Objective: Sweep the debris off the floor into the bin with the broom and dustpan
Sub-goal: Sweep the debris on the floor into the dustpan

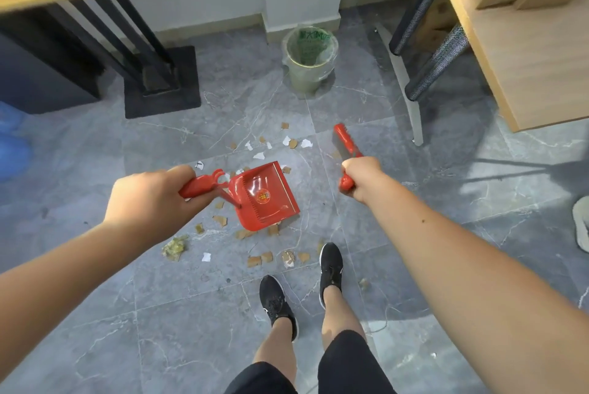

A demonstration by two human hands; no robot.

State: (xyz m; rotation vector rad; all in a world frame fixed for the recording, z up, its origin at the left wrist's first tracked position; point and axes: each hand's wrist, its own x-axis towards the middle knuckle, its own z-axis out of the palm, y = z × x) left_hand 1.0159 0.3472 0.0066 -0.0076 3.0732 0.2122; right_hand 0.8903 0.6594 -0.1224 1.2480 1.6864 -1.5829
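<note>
My left hand [149, 199] grips the handle of a red dustpan [266, 197], held above the grey tiled floor with its pan empty. My right hand [363, 181] holds a small red hand broom [345, 140] by its handle, brush end pointing away from me. Scraps of brown cardboard and white paper debris [271, 145] lie scattered on the floor under and around the dustpan, with more debris pieces [277, 258] near my black shoes. A small bin [310, 57] lined with a clear plastic bag stands further ahead by the wall.
A dark table base [162, 81] stands at the left under a wooden tabletop. A wooden desk [529, 52] with boxes is at the right, with chair legs [436, 65] beside it. My feet [330, 266] stand just behind the debris.
</note>
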